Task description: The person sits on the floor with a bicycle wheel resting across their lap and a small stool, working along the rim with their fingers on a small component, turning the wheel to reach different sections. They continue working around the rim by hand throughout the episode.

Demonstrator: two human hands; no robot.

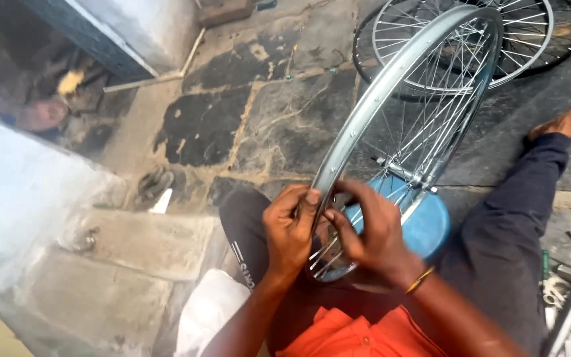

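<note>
No packages, signs or screens show here. The one label-like mark is a short white print on the dark trouser leg [242, 254], beside the left knee — too small and skewed to make out.

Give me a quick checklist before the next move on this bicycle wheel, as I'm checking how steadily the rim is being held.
1. Left hand on the rim: ok, fingers wrap its near edge.
2. Right hand at the spokes: ok, fingertips pinch near the rim's inner side; what they pinch cannot be told.
3. Wheel supported: ok, it stands tilted over the person's lap, above a blue round object.
4. Hub free: ok, nothing touches it.
5. Second wheel out of the way: not ok, it lies on the stone floor right behind the held rim, overlapping it in view.
6. Spoke tightness: cannot tell.
</note>
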